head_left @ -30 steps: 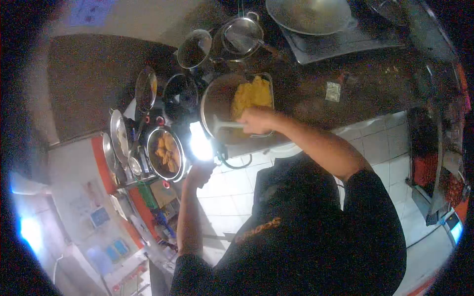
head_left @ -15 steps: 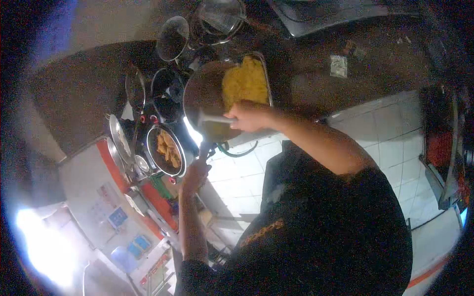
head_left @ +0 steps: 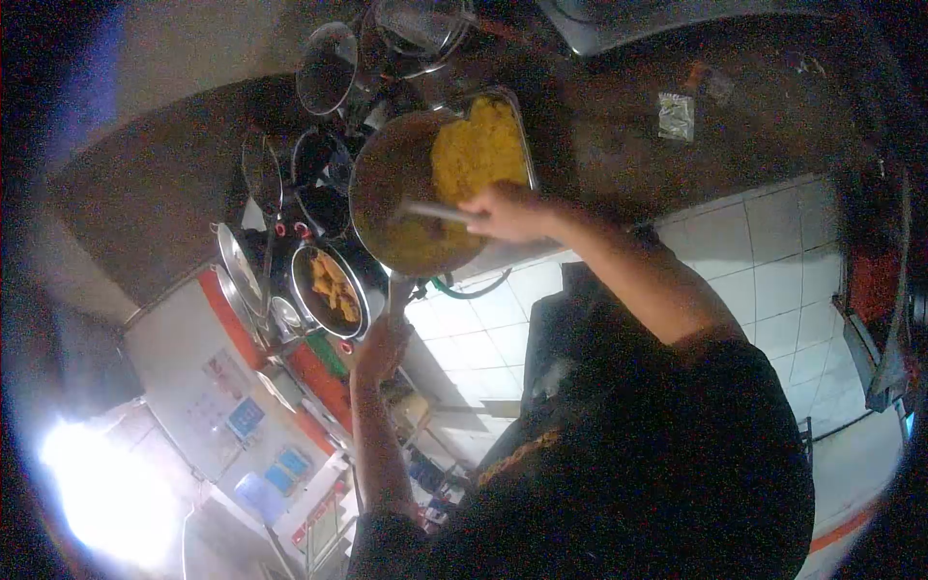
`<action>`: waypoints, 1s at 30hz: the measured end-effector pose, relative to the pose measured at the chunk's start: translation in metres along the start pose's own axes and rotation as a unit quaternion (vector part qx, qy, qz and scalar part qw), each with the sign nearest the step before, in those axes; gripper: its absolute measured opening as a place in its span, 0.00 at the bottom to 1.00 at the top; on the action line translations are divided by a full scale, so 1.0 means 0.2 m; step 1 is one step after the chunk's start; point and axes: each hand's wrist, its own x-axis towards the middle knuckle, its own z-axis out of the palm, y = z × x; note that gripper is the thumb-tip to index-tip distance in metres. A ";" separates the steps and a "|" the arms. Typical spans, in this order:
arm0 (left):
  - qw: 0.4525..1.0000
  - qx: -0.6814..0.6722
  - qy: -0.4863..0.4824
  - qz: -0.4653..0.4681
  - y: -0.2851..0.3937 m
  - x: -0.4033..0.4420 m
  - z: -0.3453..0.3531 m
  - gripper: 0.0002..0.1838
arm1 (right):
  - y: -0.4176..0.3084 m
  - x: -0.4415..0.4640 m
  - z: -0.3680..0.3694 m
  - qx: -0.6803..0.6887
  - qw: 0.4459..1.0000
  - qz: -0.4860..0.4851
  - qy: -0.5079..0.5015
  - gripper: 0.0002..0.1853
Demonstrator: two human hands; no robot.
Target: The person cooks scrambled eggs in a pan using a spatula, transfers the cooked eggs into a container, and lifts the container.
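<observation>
A large round pan [head_left: 391,184] overlaps the left side of a metal tray [head_left: 530,145] heaped with yellow food [head_left: 478,145]. Some yellow food also lies in the lower part of the pan. My left hand [head_left: 382,346], in shadow, is closed round the pan's handle [head_left: 398,290]. In my right hand [head_left: 512,211] is the handle of a spatula [head_left: 440,211]; its blurred far end is over the pan's inside. The exact shape of that end cannot be made out.
A smaller pan with browned food pieces [head_left: 329,285] stands left of my left hand. Several lids or pans, such as one strainer-like bowl [head_left: 327,68], are farther back. A small silvery packet [head_left: 676,116] lies on the dark counter [head_left: 619,164]. White tiles [head_left: 483,338] are below.
The pan's inside now faces me more fully, and its bright side no longer shows. My right hand and the spatula have moved slightly up and to the right. Both hands keep their grip.
</observation>
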 end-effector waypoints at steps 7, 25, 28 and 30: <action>0.998 -0.009 -0.034 -0.055 0.09 -0.02 -0.03 0.11 | 0.07 0.08 -0.03 0.032 0.999 -0.032 0.008 0.18; 0.856 0.376 0.097 0.342 -0.11 0.07 0.00 0.11 | 0.01 0.19 0.22 -0.201 0.975 -0.083 -0.038 0.13; 0.988 -0.063 -0.034 -0.140 0.22 -0.01 -0.04 0.11 | -0.07 0.15 0.17 -0.326 0.938 -0.052 -0.107 0.09; 0.990 0.106 -0.034 -0.082 0.19 0.01 -0.02 0.10 | -0.19 0.06 0.06 -0.231 0.970 0.028 -0.076 0.07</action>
